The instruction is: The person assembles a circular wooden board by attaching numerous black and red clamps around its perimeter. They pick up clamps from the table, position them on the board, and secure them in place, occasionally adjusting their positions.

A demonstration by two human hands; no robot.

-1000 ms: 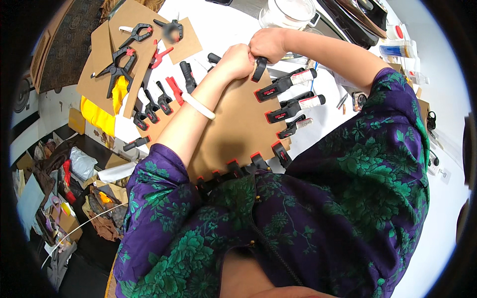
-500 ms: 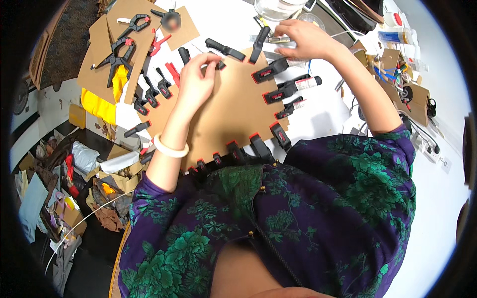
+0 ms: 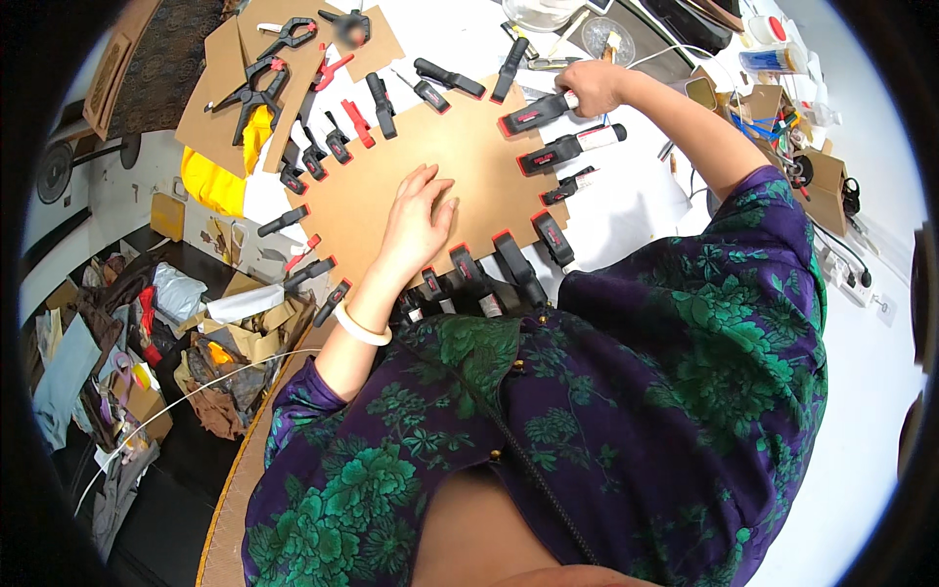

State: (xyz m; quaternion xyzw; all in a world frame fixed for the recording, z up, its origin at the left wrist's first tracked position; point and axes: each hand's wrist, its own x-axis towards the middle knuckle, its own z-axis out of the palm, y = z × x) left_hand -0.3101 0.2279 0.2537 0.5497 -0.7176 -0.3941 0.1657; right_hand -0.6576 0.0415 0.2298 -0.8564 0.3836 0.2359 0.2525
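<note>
At the far left, a heap of crumpled fabric and leather-like scraps point(image 3: 210, 401) lies below the white counter point(image 3: 641, 186), with a shiny silver-grey plastic bag point(image 3: 179, 293) on it. Further right, a bright yellow cloth point(image 3: 210, 181) hangs beside stacked flat brown cardboard sheets point(image 3: 217, 117), on which black spring clamps with red knobs point(image 3: 256, 96) lie loose. Next comes a broad flat brown board point(image 3: 479, 176), on the counter right in front of the person, its edge ringed by black hand clamps with red-edged jaws. The left hand point(image 3: 421, 220), a smooth cream bangle point(image 3: 362, 325) on its wrist, is over the middle of the board, released, its fingers loosely spread; whether it touches the surface I cannot tell. At the board's upper right edge, the right hand point(image 3: 595, 86) grasps the outer end of a long black clamp with a pale-labelled handle point(image 3: 533, 114), whose red-edged end sits on the board. Beyond it are a clear round dish point(image 3: 608, 41) and, furthest right, an open brown cardboard box point(image 3: 824, 184).
</note>
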